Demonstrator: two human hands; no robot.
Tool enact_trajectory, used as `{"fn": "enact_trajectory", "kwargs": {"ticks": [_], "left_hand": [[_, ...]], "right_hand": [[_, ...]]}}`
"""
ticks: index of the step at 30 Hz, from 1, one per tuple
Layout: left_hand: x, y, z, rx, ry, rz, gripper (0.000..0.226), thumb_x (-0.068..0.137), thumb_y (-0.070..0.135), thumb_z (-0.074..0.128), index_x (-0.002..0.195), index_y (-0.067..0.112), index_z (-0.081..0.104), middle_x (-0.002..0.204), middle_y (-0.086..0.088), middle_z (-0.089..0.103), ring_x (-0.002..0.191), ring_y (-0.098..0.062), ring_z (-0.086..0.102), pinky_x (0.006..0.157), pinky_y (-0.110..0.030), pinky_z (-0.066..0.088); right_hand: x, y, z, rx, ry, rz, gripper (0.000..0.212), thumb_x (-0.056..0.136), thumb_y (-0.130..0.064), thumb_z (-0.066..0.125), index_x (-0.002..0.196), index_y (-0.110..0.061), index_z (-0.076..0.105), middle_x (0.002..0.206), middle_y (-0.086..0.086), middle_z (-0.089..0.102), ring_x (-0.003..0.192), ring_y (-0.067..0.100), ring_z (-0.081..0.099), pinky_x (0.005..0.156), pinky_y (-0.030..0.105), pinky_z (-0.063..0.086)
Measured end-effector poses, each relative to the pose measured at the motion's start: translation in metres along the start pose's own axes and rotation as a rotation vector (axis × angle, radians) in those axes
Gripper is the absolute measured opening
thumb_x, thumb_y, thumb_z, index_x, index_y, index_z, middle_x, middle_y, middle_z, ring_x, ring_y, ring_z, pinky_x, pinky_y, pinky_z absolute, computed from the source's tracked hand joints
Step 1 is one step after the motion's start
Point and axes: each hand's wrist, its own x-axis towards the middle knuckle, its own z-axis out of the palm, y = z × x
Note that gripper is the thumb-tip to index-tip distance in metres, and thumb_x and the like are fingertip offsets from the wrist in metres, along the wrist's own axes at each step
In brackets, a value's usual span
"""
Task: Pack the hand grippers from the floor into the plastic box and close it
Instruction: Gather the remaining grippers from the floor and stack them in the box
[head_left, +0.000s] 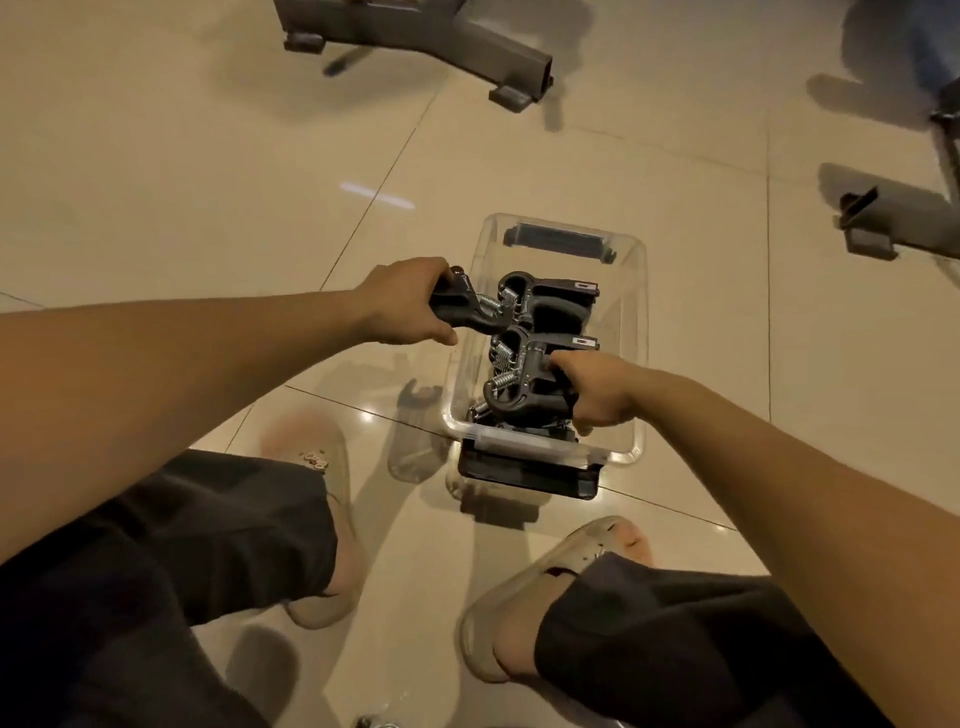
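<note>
Several hand grippers already fill our clear plastic box. Our left hand clasps another gripper at the rim; our right hand grips one inside. No lid on yet.

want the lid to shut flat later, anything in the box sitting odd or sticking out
Yes. The hand gripper in the left hand overhangs the plastic box at its left rim, not yet inside. The packed grippers are piled near rim level, under the right hand. Nothing looks spilled or broken.
</note>
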Motion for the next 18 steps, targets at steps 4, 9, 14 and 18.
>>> {"fn": "enact_trajectory", "kwargs": {"ticks": [4,9,14,18], "left_hand": [[0.005,-0.001,0.016,-0.064,0.008,-0.017,0.062,0.072,0.037,0.088,0.122,0.021,0.054,0.116,0.001,0.063,0.100,-0.023,0.060,0.087,-0.037,0.048],[0.009,-0.005,0.018,-0.084,0.025,0.006,0.065,0.071,0.037,0.089,0.124,0.019,0.055,0.119,0.002,0.064,0.103,-0.022,0.062,0.094,-0.042,0.050],[0.017,-0.007,0.023,-0.048,0.071,0.060,0.067,0.070,0.038,0.090,0.124,0.018,0.055,0.121,0.000,0.064,0.105,-0.022,0.061,0.094,-0.040,0.049],[0.019,-0.005,0.033,-0.007,0.102,0.117,0.067,0.069,0.039,0.090,0.122,0.018,0.055,0.118,-0.001,0.065,0.104,-0.023,0.060,0.093,-0.037,0.046]], "right_hand": [[0.025,0.007,0.019,-0.023,0.053,-0.079,0.056,0.074,-0.012,0.077,0.125,-0.020,0.056,0.117,0.003,0.059,0.109,0.027,0.058,0.088,0.039,0.053],[0.040,0.001,0.034,-0.147,0.036,-0.141,0.075,0.080,-0.013,0.071,0.149,-0.018,0.042,0.138,0.010,0.044,0.129,0.030,0.044,0.106,0.045,0.045],[0.045,0.007,0.046,-0.120,0.058,-0.144,0.065,0.083,-0.028,0.074,0.143,-0.021,0.048,0.129,0.006,0.051,0.120,0.028,0.052,0.098,0.042,0.049],[0.046,0.007,0.045,-0.143,0.095,-0.156,0.063,0.079,-0.029,0.077,0.137,-0.022,0.052,0.131,0.003,0.057,0.118,0.026,0.054,0.097,0.044,0.050]]}}
